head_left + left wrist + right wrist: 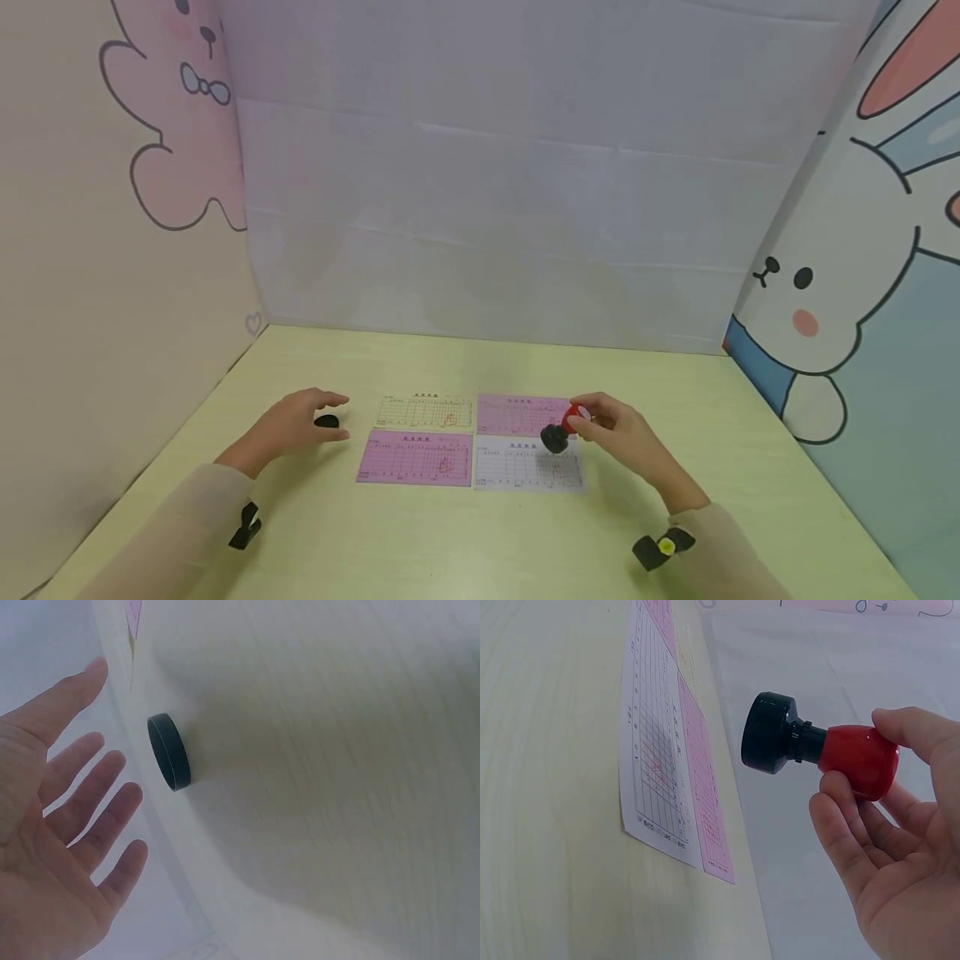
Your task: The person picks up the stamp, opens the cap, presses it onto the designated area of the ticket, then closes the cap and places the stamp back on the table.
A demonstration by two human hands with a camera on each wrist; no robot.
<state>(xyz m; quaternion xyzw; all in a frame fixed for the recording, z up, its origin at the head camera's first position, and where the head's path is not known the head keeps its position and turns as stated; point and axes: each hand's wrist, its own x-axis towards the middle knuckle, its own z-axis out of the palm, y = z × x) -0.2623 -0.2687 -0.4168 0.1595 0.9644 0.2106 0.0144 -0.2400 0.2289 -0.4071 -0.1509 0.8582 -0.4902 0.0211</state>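
Note:
My right hand (618, 433) pinches the red handle of a self-inking stamp (859, 759) between thumb and fingers. Its black head (554, 438) hangs tilted over the white form (517, 471), and a shadow falls on the paper. In the right wrist view a faint red mark (656, 766) shows on that form. On the left, my left hand (296, 423) has its fingers spread, thumb apart from the rest. A round black cap (169, 752) sits on the table just beyond those fingertips and overlaps the hand's gap in the head view.
Beside the white form lies a pink form (412, 458); behind them are a yellow form (423, 412) and another pink form (510, 414). Red marks show on several. The pale wood table (420, 542) meets a white backdrop (487, 208) and cartoon-printed side walls (862, 317).

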